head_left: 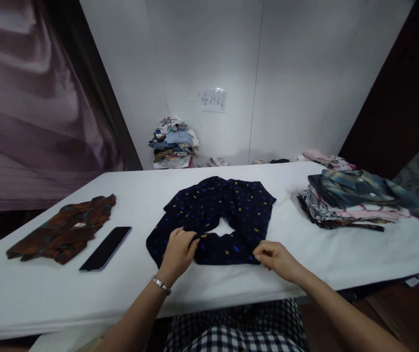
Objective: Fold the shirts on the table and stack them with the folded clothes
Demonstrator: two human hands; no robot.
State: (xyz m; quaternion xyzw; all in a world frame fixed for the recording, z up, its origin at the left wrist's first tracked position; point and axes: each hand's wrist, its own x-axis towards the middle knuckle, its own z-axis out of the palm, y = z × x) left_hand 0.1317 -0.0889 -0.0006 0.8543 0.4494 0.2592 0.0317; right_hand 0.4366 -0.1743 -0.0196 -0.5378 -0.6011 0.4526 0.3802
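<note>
At the lower centre of the frame, my left hand (178, 250) and right hand (273, 255) each close their grip on the near edge of the navy-blue dotted fabric garment (231, 208). It lies mid-frame on the white worktop (48, 293). Wrists sit low, fingers curled, forearms angled inward. I judge the folding barely begun: the cloth is bunched. At left lies a folded brown patterned garment (62, 232), at right a stack of folded clothes (356, 200), and further back a loose heap of clothes (174, 142).

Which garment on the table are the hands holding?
The navy dotted garment in the centre: left hand and right hand pinch its near edge. The rust-brown garment and the folded stack lie untouched.
</note>
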